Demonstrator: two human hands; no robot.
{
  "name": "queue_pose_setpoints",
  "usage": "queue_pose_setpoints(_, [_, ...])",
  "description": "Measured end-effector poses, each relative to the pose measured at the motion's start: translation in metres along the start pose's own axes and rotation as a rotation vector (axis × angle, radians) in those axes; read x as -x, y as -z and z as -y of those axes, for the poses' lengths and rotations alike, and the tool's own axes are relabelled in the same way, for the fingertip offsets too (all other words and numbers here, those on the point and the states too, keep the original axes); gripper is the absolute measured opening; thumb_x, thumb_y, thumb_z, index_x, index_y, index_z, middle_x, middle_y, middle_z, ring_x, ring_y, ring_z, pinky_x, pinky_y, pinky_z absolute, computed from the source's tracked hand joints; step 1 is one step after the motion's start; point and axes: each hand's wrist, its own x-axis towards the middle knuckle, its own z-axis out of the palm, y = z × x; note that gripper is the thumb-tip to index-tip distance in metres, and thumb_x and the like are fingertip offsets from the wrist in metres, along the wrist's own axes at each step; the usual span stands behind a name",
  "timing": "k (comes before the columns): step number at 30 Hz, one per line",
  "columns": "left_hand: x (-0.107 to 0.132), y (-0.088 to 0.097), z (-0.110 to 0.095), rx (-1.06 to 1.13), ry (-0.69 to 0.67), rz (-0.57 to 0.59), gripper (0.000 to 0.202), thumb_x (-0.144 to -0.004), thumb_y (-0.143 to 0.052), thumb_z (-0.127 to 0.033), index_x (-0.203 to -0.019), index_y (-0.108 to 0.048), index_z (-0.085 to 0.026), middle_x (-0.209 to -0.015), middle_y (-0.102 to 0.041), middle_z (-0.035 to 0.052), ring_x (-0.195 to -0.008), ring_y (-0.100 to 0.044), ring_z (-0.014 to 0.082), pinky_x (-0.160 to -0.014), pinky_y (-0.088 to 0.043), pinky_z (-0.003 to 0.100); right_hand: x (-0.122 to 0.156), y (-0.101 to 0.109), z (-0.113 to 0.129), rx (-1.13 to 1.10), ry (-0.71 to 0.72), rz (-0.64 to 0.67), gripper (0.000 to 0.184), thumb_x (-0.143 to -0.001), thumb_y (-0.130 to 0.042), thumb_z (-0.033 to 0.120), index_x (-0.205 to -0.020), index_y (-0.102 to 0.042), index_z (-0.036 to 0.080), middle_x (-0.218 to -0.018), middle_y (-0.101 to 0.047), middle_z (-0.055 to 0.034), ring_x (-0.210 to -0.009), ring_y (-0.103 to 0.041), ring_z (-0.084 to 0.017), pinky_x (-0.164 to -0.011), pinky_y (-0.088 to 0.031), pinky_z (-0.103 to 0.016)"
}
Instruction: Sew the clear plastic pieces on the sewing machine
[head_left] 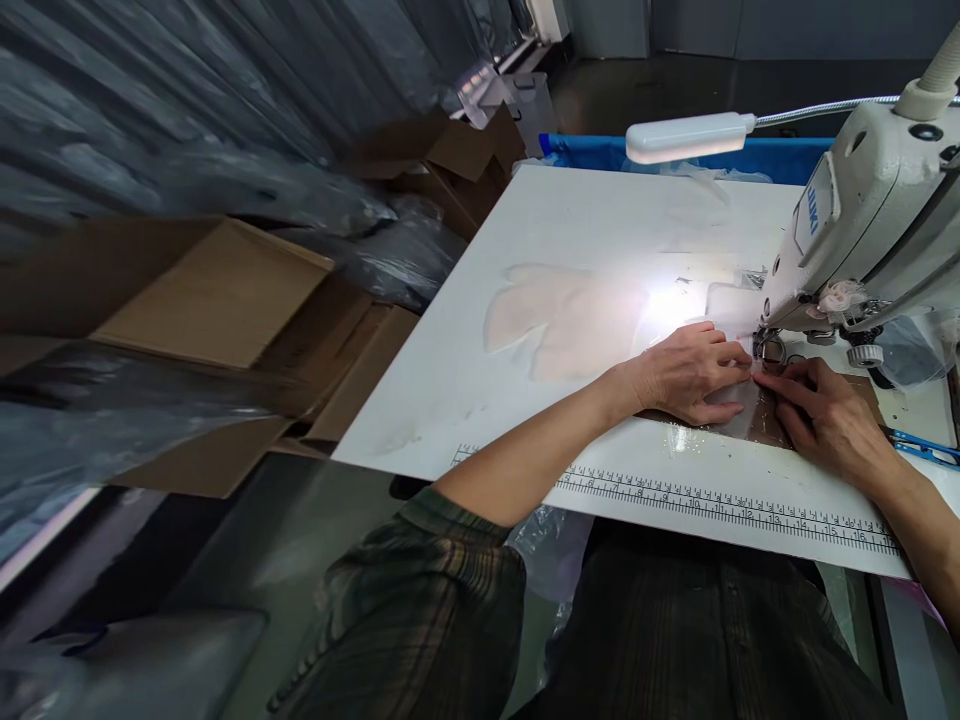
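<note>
My left hand point(694, 375) lies on a thin sheer pale fabric point(729, 422), fingers spread and pressing down just left of the presser foot point(766, 345). From the other side, my right hand point(829, 415) reaches in; its index fingertip touches the fabric's edge close to my left fingertips, with the thumb apart from it. The white sewing machine point(847, 220) stands over both hands. Under the fabric is a brown plate point(772, 425) set in the white table point(442, 400). The needle point cannot be made out.
Pale cut fabric pieces point(555, 315) lie on the table to the left. A white lamp point(690, 137) shines above. Blue-handled snips point(926, 447) rest at the right. A ruler strip point(712, 505) runs along the front edge. Open cardboard boxes point(217, 290) stand at the left.
</note>
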Motion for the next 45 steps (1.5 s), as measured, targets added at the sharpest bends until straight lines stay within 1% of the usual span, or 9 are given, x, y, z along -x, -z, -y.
queue_pose_setpoints(7, [-0.001, -0.003, 0.001, -0.059, 0.050, 0.008, 0.048, -0.103, -0.038, -0.047, -0.122, -0.068, -0.015, -0.126, -0.068, 0.0126, -0.086, -0.063, 0.0216, -0.080, -0.044, 0.038, 0.001, -0.001, 0.001, -0.016, -0.001, -0.006, 0.037, -0.096, -0.047, 0.020, -0.121, -0.073, 0.026, -0.103, -0.061, -0.0111, -0.088, -0.062, -0.023, -0.074, -0.056, -0.037])
queue_pose_setpoints(17, [-0.006, -0.004, -0.003, -0.110, 0.174, 0.043, 0.051, -0.106, -0.033, -0.046, -0.127, -0.066, -0.013, -0.134, -0.065, 0.0146, -0.090, -0.064, 0.0229, -0.084, -0.043, 0.039, -0.004, -0.001, 0.005, 0.071, -0.006, -0.008, 0.037, -0.097, -0.045, 0.023, -0.124, -0.070, 0.021, -0.100, -0.060, -0.0126, -0.079, -0.059, -0.022, -0.062, -0.051, -0.033])
queue_pose_setpoints(24, [-0.008, -0.008, -0.002, -0.100, 0.235, 0.017, 0.051, -0.107, -0.032, -0.047, -0.129, -0.062, -0.013, -0.134, -0.064, 0.0147, -0.106, -0.062, 0.0265, -0.089, -0.042, 0.040, -0.002, -0.003, 0.004, 0.009, -0.074, -0.003, 0.037, -0.097, -0.046, 0.026, -0.124, -0.071, 0.025, -0.103, -0.061, -0.0119, -0.083, -0.062, -0.023, -0.067, -0.055, -0.036])
queue_pose_setpoints(28, [-0.006, -0.012, 0.003, -0.077, 0.230, -0.104, 0.045, -0.106, -0.039, -0.047, -0.125, -0.062, -0.014, -0.132, -0.064, 0.0175, -0.112, -0.061, 0.0272, -0.091, -0.045, 0.043, -0.004, 0.004, 0.001, -0.148, -0.161, 0.021, 0.036, -0.096, -0.048, 0.030, -0.119, -0.074, 0.024, -0.102, -0.066, -0.0116, -0.082, -0.065, -0.022, -0.071, -0.058, -0.038])
queue_pose_setpoints(32, [-0.003, -0.003, 0.011, 0.000, 0.231, -0.218, 0.031, -0.104, -0.046, -0.037, -0.113, -0.067, -0.016, -0.117, -0.070, 0.0150, -0.100, -0.065, 0.0242, -0.083, -0.052, 0.042, -0.009, 0.010, -0.006, -0.312, -0.281, 0.010, 0.034, -0.094, -0.050, 0.031, -0.114, -0.076, 0.023, -0.093, -0.071, -0.0090, -0.080, -0.067, -0.023, -0.074, -0.059, -0.039])
queue_pose_setpoints(35, [0.000, 0.009, 0.010, 0.189, 0.182, -0.181, 0.028, -0.102, -0.049, -0.033, -0.101, -0.071, -0.016, -0.104, -0.072, 0.0111, -0.093, -0.067, 0.0201, -0.082, -0.055, 0.037, -0.010, 0.009, -0.009, -0.331, -0.342, 0.005, 0.034, -0.091, -0.051, 0.030, -0.111, -0.077, 0.021, -0.091, -0.072, -0.0086, -0.078, -0.067, -0.022, -0.073, -0.056, -0.038])
queue_pose_setpoints(37, [0.001, 0.014, 0.008, 0.333, 0.120, -0.079, 0.024, -0.098, -0.055, -0.032, -0.103, -0.073, -0.018, -0.105, -0.072, 0.0094, -0.092, -0.068, 0.0181, -0.080, -0.057, 0.033, -0.010, 0.007, -0.009, -0.322, -0.355, 0.010, 0.035, -0.091, -0.051, 0.029, -0.111, -0.078, 0.019, -0.093, -0.072, -0.0098, -0.079, -0.066, -0.022, -0.075, -0.054, -0.038])
queue_pose_setpoints(39, [0.001, 0.012, 0.007, 0.414, 0.117, -0.010, 0.021, -0.092, -0.062, -0.034, -0.101, -0.074, -0.019, -0.109, -0.072, 0.0095, -0.096, -0.069, 0.0194, -0.079, -0.058, 0.033, -0.010, 0.005, -0.009, -0.322, -0.354, 0.021, 0.036, -0.090, -0.051, 0.028, -0.112, -0.078, 0.017, -0.096, -0.072, -0.0103, -0.082, -0.065, -0.022, -0.078, -0.053, -0.038])
queue_pose_setpoints(45, [-0.001, -0.004, 0.015, 0.448, 0.185, -0.079, 0.019, -0.092, -0.063, -0.036, -0.083, -0.074, -0.024, -0.101, -0.072, 0.0064, -0.080, -0.069, 0.0167, -0.071, -0.061, 0.032, -0.012, 0.000, -0.009, -0.365, -0.340, 0.023, 0.039, -0.087, -0.048, 0.019, -0.112, -0.077, 0.012, -0.101, -0.071, -0.0098, -0.088, -0.063, -0.019, -0.087, -0.049, -0.034])
